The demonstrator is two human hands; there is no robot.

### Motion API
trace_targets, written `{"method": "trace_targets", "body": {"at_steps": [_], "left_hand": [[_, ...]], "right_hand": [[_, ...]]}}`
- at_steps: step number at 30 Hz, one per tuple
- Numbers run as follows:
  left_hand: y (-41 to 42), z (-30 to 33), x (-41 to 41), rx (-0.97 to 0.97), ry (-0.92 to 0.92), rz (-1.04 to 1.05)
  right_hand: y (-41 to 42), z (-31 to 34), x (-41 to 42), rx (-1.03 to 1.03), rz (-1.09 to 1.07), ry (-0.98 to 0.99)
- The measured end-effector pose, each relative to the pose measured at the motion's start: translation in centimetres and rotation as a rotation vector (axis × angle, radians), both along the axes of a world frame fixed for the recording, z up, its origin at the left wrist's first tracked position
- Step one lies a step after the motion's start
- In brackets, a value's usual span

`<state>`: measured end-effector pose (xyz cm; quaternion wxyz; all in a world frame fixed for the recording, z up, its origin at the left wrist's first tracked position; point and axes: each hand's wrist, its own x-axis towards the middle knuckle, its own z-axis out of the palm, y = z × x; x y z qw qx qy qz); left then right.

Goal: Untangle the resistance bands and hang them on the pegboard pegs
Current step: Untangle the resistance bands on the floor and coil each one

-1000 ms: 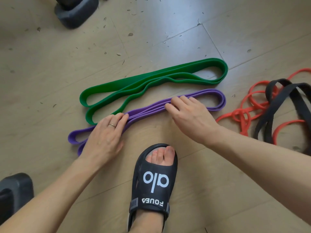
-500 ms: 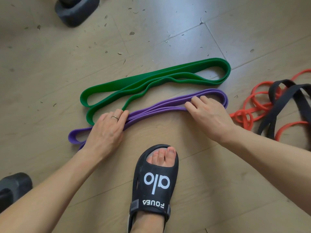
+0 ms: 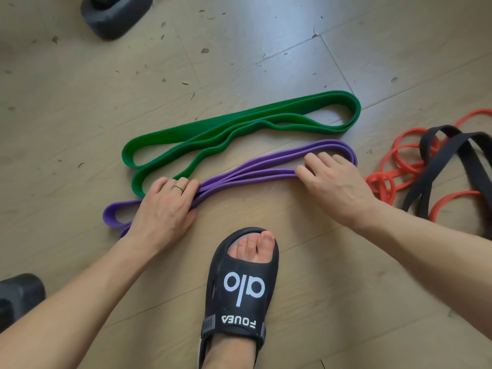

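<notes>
A purple resistance band [image 3: 255, 170] lies folded in long loops on the wooden floor. My left hand [image 3: 166, 209] rests flat on its left part, fingers straight, a ring on one finger. My right hand [image 3: 332, 182] presses the band's right part with its fingers laid over the strands. Just beyond, a green band [image 3: 239, 129] lies folded in similar loops, apart from the purple one. At the right, a thin red band [image 3: 391, 171] and a wide black band [image 3: 436, 166] lie tangled together. No pegboard is in view.
My foot in a black sandal [image 3: 239, 288] stands just in front of the purple band. A dark dumbbell [image 3: 114, 14] sits at the top left and another dark weight [image 3: 18, 296] at the lower left. Small debris dots the floor.
My right hand has slid rightward along the purple band, from its middle toward its right end. My left hand has stayed on the left part.
</notes>
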<state>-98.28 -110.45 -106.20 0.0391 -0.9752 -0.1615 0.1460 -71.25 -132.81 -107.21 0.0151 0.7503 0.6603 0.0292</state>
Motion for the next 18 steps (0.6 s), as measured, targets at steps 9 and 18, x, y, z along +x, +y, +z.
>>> {"method": "trace_targets", "body": {"at_steps": [9, 18], "left_hand": [[0.1, 0.5, -0.1, 0.006, 0.040, -0.014], [0.4, 0.4, -0.3, 0.034, 0.034, -0.019]], "right_hand": [[-0.2, 0.3, 0.8, 0.022, -0.041, -0.027], [-0.1, 0.5, 1.8, -0.017, -0.049, -0.052]]}}
